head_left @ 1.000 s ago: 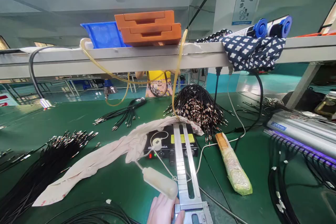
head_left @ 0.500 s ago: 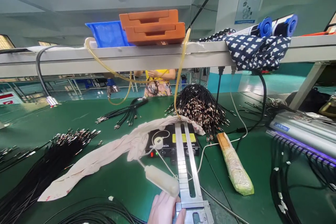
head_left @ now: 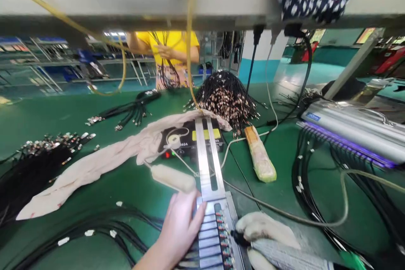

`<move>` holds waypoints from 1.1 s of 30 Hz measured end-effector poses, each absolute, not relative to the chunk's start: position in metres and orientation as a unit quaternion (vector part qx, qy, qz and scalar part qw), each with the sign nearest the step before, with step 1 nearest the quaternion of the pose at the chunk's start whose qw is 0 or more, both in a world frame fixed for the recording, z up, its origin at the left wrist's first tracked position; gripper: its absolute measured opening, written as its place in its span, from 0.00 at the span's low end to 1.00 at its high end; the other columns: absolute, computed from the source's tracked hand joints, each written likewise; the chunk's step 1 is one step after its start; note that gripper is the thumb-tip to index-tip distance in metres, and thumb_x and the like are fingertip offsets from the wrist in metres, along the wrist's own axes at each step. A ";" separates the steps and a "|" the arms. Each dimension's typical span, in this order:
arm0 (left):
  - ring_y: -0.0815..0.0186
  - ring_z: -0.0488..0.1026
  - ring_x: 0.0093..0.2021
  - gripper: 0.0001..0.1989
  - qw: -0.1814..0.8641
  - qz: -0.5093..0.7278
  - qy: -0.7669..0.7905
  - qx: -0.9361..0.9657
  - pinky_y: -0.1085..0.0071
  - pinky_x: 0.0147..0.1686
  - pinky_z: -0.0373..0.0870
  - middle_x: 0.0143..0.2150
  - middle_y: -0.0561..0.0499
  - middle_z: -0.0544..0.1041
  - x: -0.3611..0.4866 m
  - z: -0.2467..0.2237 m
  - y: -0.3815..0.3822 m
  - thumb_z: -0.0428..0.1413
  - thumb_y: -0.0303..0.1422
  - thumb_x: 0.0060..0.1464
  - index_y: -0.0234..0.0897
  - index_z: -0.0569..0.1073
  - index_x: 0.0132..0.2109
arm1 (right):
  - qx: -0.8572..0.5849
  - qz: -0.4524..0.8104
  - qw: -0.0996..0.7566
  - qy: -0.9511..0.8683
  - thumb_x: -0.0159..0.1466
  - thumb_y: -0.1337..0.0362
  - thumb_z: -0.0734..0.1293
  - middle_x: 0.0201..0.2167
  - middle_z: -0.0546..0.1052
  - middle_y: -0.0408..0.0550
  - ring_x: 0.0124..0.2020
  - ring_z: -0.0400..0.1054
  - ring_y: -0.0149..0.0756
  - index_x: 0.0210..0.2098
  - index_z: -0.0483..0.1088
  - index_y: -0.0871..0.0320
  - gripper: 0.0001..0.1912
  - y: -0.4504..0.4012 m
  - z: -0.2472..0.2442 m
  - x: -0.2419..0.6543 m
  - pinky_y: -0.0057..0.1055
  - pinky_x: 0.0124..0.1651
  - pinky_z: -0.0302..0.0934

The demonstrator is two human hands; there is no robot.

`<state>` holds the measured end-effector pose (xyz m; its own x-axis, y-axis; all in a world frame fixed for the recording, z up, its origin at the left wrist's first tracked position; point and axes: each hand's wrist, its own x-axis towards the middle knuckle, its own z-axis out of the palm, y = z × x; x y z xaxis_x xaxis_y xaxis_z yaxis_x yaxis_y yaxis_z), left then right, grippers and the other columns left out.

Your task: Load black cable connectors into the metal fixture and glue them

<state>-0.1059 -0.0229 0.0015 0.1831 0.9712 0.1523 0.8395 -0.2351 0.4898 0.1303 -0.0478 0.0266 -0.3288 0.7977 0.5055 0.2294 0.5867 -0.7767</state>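
My bare left hand (head_left: pixel 179 223) grips the left edge of a long slotted metal fixture (head_left: pixel 207 181), thumb on top. Several black cables (head_left: pixel 210 236) lie side by side across its near part, small connectors along the right. To the right, my gloved right hand (head_left: pixel 268 232) is closed around a grey cylindrical tool (head_left: pixel 284 254) whose black tip points at the connectors; I cannot tell if it touches. A white cylindrical handle (head_left: pixel 173 178) on a cord lies just beyond my left fingers. The fixture's far end overlaps a black control box (head_left: pixel 186 141) with a yellow label.
A pale cloth (head_left: pixel 101 160) stretches left from the box. Behind it sits a heap of black cables (head_left: pixel 226 95). A wrapped block (head_left: pixel 260 156) lies right of the fixture, near a silver lamp unit (head_left: pixel 357 128) with purple light. A yellow hose (head_left: pixel 190 38) hangs down; a person in yellow (head_left: pixel 167 50) holds cables beyond.
The view has tipped down, bringing the near part of the fixture with its cables into sight. My gloved right hand has come into view with the grey tool. My left hand stays on the fixture.
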 end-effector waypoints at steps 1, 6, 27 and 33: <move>0.59 0.68 0.37 0.11 0.161 0.216 0.602 0.752 0.64 0.38 0.62 0.34 0.50 0.71 -0.106 0.003 -0.022 0.46 0.39 0.64 0.39 0.68 0.40 | -0.339 0.304 0.467 -0.758 0.52 0.79 0.64 0.33 0.77 0.44 0.34 0.75 0.34 0.32 0.67 0.55 0.13 -0.048 0.028 0.129 0.26 0.40 0.71; 0.59 0.66 0.36 0.13 0.193 0.207 0.604 0.745 0.63 0.38 0.60 0.31 0.51 0.68 -0.105 0.007 -0.020 0.45 0.41 0.63 0.38 0.68 0.39 | -0.358 0.322 0.483 -0.731 0.49 0.81 0.62 0.32 0.77 0.45 0.34 0.74 0.34 0.32 0.68 0.56 0.15 -0.049 0.035 0.124 0.26 0.39 0.70; 0.64 0.65 0.31 0.13 0.220 0.206 0.611 0.732 0.67 0.34 0.59 0.29 0.55 0.66 -0.107 0.008 -0.018 0.48 0.44 0.62 0.39 0.67 0.39 | -0.359 0.352 0.469 -0.726 0.50 0.79 0.65 0.37 0.77 0.46 0.39 0.73 0.36 0.36 0.69 0.56 0.17 -0.049 0.030 0.132 0.31 0.43 0.70; 0.65 0.64 0.31 0.12 0.223 0.206 0.608 0.734 0.67 0.34 0.58 0.29 0.55 0.66 -0.106 0.007 -0.018 0.49 0.43 0.62 0.39 0.67 0.39 | -0.361 0.355 0.466 -0.725 0.51 0.78 0.66 0.38 0.77 0.46 0.39 0.74 0.36 0.37 0.69 0.56 0.16 -0.049 0.030 0.133 0.31 0.44 0.70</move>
<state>-0.1064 -0.0176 0.0072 0.1769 0.9837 0.0312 0.8001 -0.1622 0.5775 0.1330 -0.0495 0.0297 -0.3041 0.8553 0.4195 0.1929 0.4865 -0.8521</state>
